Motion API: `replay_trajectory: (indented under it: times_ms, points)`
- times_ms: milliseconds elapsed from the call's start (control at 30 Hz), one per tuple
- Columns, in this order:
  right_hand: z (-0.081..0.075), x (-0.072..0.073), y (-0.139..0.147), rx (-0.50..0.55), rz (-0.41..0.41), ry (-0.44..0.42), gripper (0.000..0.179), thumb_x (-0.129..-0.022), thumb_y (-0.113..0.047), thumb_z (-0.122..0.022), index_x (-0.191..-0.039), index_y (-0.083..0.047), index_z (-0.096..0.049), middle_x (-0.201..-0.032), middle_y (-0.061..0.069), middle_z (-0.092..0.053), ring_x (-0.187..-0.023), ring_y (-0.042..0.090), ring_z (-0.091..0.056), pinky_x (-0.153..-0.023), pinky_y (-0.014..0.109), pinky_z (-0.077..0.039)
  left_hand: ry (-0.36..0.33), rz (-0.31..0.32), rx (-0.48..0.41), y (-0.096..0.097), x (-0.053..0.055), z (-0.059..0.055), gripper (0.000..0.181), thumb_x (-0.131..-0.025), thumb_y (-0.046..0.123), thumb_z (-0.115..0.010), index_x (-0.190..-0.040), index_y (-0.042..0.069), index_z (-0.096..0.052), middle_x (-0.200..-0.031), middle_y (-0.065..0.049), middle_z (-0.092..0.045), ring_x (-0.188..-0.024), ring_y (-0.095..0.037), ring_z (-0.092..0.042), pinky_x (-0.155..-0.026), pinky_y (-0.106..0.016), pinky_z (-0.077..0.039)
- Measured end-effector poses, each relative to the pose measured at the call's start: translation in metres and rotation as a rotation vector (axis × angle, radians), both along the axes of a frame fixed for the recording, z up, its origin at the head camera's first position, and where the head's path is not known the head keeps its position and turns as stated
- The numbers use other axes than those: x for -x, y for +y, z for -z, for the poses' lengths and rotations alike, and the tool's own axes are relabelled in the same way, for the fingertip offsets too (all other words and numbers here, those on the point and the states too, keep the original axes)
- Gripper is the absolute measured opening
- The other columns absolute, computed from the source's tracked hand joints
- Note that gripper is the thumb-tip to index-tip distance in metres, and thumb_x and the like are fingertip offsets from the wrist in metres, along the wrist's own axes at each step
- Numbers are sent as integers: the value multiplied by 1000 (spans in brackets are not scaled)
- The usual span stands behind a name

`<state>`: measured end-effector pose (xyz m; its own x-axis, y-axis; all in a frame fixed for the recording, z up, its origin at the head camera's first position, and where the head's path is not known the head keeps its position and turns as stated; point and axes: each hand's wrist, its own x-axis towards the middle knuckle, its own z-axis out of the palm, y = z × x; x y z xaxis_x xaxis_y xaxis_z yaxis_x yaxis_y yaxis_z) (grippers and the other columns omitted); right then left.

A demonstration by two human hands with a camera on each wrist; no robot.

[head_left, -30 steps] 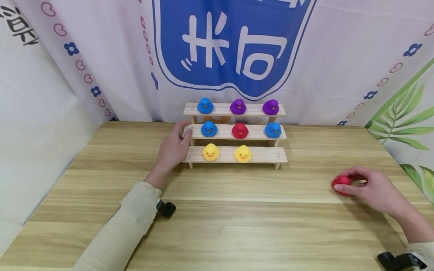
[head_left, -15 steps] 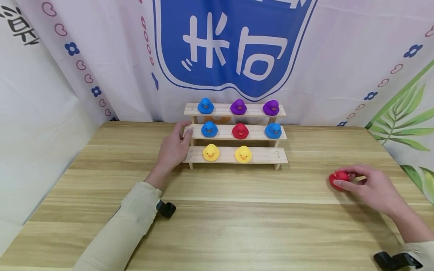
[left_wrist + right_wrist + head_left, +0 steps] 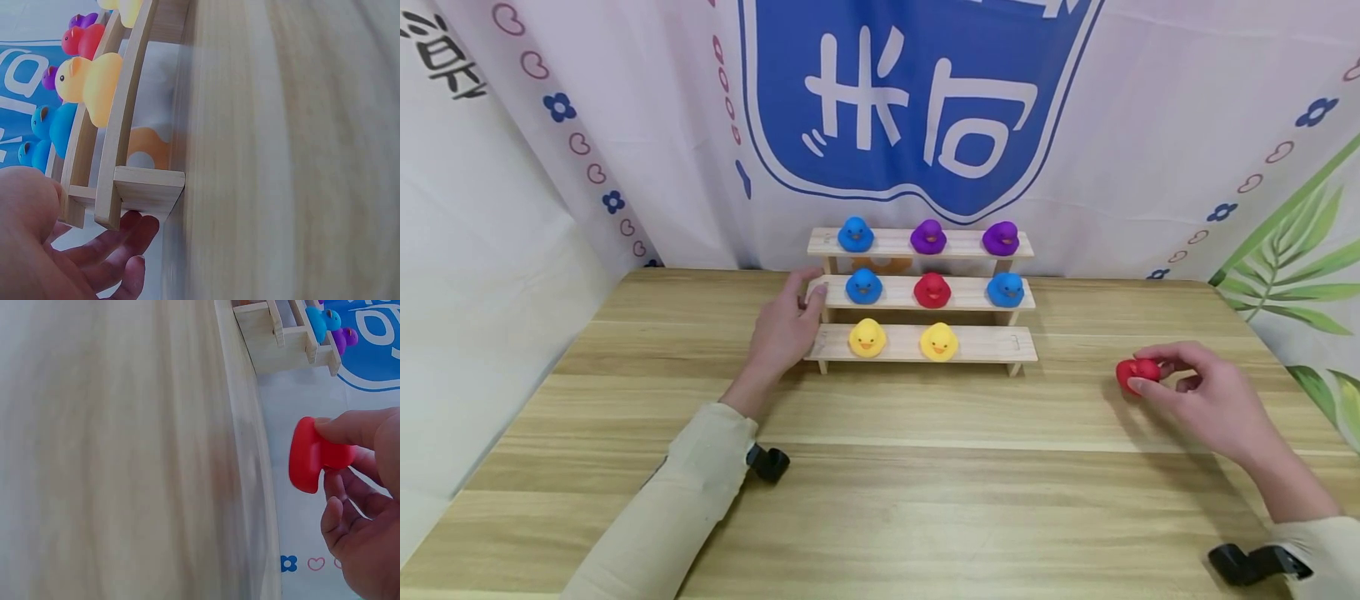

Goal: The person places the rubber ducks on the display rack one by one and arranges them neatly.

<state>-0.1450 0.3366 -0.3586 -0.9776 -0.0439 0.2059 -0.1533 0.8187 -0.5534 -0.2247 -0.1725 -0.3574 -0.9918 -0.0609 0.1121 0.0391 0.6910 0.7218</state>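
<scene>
A three-tier wooden display stand (image 3: 981,343) stands at the back of the table. My left hand (image 3: 782,329) holds its left end at the middle tier; in the left wrist view the fingers (image 3: 119,250) reach round beside the end boards. Out to the right of the stand, my right hand (image 3: 1213,400) pinches a red rubber duck (image 3: 1127,377) between thumb and fingers. The right wrist view shows this duck's flat base (image 3: 303,456) turned to the left. On the bottom tier sit two yellow ducks (image 3: 867,338), with bare board to their right.
The middle tier carries a blue duck (image 3: 863,287), a red duck (image 3: 932,290) and another blue one. On the top tier are one blue duck (image 3: 855,235) and two purple ducks (image 3: 928,237). A printed curtain (image 3: 685,167) hangs behind the wooden table (image 3: 925,500).
My right hand has carried the red rubber duck up from the table, moving away from me and slightly left towards the stand. The left hand has stayed at the stand's left end.
</scene>
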Motion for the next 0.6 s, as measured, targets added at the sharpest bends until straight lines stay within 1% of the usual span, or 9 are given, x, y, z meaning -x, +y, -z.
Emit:
replay_trajectory:
  times_ms: [100, 200, 267, 333, 433, 533, 600]
  points:
    - [-1, 2, -5, 13, -1, 36, 34, -94, -21, -83, -124, -9, -74, -107, -3, -65, -86, -3, -54, -70, 9, -45, 1, 1, 1, 0, 0, 0, 51, -114, 46, -38, -159, 22, -45, -88, -8, -57, -62, -20, -48, -58, -32, -38]
    - [-2, 5, -10, 18, -19, 68, 31, -93, -17, -83, -123, -9, -76, -109, -5, -65, -87, -3, -55, -70, 8, -45, 1, -1, 1, 0, 0, 0, 51, -114, 46, -38, -159, 22, -45, -87, -8, -56, -62, -20, -48, -57, -32, -37]
    - [-2, 7, -15, 20, -35, 77, 30, -93, -15, -83, -122, -9, -77, -110, -2, -66, -88, -4, -55, -70, 8, -45, 1, -2, 2, 0, 0, 0, 51, -114, 46, -38, -159, 22, -45, -87, -8, -56, -62, -21, -48, -57, -32, -37]
    - [-3, 8, -20, 26, -56, 79, 30, -93, -15, -83, -122, -9, -76, -112, 4, -67, -88, -3, -55, -70, 8, -45, 1, -3, 2, 0, 0, 0, 51, -114, 45, -38, -159, 22, -45, -88, -8, -56, -63, -21, -48, -58, -32, -38]
    - [-5, 10, -28, 38, -66, 68, 32, -93, -14, -83, -123, -9, -74, -110, 10, -70, -84, -1, -56, -70, 10, -46, -2, -2, 3, 0, 0, 0, 51, -114, 46, -38, -159, 23, -45, -89, -8, -57, -65, -22, -50, -59, -33, -39]
    - [-6, 11, -35, 58, -72, 71, 33, -92, -13, -84, -123, -9, -73, -108, 15, -73, -81, 0, -57, -70, 10, -46, -7, -1, 3, 0, 0, -1, 51, -114, 46, -38, -159, 23, -44, -90, -9, -57, -65, -23, -50, -60, -33, -39]
    - [-6, 12, -39, 60, -72, 71, 33, -91, -13, -84, -122, -9, -73, -108, 16, -74, -81, 0, -58, -70, 10, -46, -8, 1, 3, 0, 0, -1, 51, -114, 46, -38, -159, 22, -44, -90, -9, -57, -65, -23, -50, -59, -33, -39]
